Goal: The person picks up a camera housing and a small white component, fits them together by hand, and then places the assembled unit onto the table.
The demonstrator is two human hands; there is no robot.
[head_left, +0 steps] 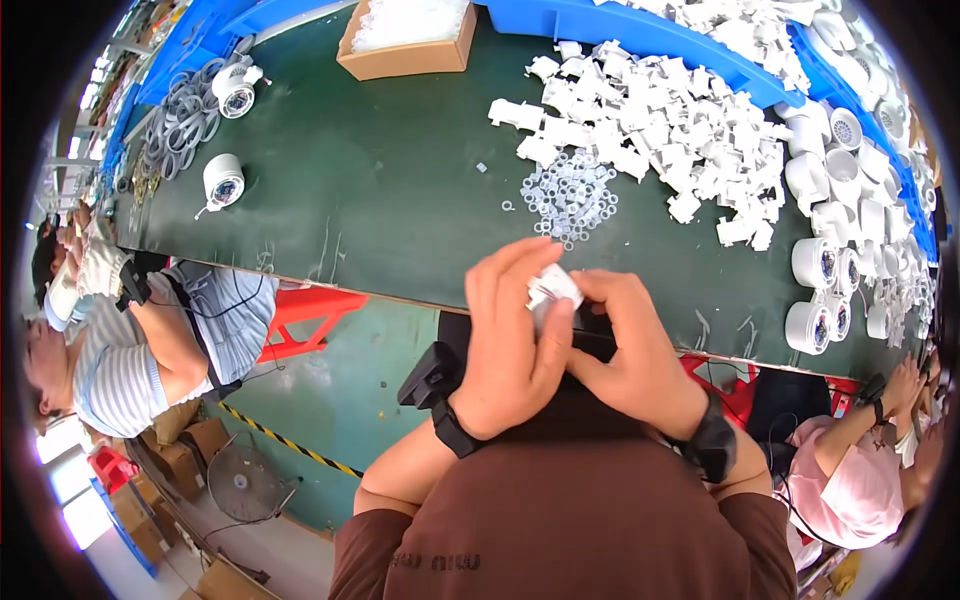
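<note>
Just in front of the table's near edge, my left hand (505,335) grips a small white plastic part (553,288) between its fingers and thumb. My right hand (640,350) is curled against the part's right side, its index fingertip at it; the rest of that grip is partly hidden. Beyond my hands lies a pile of small translucent rings (570,195). Behind and right of the rings spreads a large heap of white molded plastic parts (660,120) like the held one in colour.
On the green tabletop (380,170), white cylindrical housings (223,180) stand at left near grey rings (185,120). A cardboard box (410,62) of clear pieces sits at the back beside blue bins (640,50). White round housings (815,262) crowd the right. Co-workers sit on both sides.
</note>
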